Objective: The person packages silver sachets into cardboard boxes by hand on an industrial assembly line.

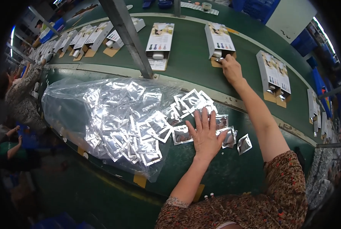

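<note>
My left hand (pixel 206 138) lies with fingers spread on a loose pile of silver foil sachets (pixel 193 100) on the green table. My right hand (pixel 231 69) reaches across to the belt, its fingers closed at the open near end of a white printed box (pixel 220 37). A small shiny silver sachet (pixel 219 60) shows at those fingertips, just over the box's brown flap. A white item sits inside the box's mouth. To the left of my left hand, a clear plastic bag (pixel 65 100) holds many more sachets.
Similar open boxes line the green belt: one left of centre (pixel 162 36), a pair at right (pixel 273 70), several at far left. A metal post (pixel 126 36) rises between table and belt. One sachet (pixel 244 144) lies apart. Other people sit at the left.
</note>
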`<state>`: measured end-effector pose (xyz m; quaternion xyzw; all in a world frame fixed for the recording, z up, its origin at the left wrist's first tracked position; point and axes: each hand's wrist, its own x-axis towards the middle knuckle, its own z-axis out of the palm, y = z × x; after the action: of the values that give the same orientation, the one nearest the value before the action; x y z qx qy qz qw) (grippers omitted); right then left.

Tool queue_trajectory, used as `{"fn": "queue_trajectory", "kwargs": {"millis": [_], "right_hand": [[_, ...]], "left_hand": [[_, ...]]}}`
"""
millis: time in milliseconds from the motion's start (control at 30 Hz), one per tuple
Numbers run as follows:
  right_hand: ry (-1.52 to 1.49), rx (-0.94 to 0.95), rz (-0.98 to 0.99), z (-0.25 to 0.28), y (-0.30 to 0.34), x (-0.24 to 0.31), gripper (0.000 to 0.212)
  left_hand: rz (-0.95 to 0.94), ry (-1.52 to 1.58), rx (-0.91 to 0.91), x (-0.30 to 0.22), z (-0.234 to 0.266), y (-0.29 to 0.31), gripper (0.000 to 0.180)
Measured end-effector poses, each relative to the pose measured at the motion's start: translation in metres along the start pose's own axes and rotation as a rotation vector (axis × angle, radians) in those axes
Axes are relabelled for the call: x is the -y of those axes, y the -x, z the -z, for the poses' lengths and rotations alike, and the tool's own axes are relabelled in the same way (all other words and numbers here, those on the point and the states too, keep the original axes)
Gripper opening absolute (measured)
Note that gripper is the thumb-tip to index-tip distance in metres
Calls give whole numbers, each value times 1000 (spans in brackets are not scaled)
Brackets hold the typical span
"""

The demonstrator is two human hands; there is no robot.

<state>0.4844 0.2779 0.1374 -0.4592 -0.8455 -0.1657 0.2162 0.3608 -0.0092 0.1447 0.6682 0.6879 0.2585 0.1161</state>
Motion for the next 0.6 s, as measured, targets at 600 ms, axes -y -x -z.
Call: {"fn": "queue_trajectory", "kwargs": {"millis": [600], "right_hand": [[-1079,424,-372,82,37,117,18]], "left_hand": [[-9,-1,-19,3,-5,0,83]]}}
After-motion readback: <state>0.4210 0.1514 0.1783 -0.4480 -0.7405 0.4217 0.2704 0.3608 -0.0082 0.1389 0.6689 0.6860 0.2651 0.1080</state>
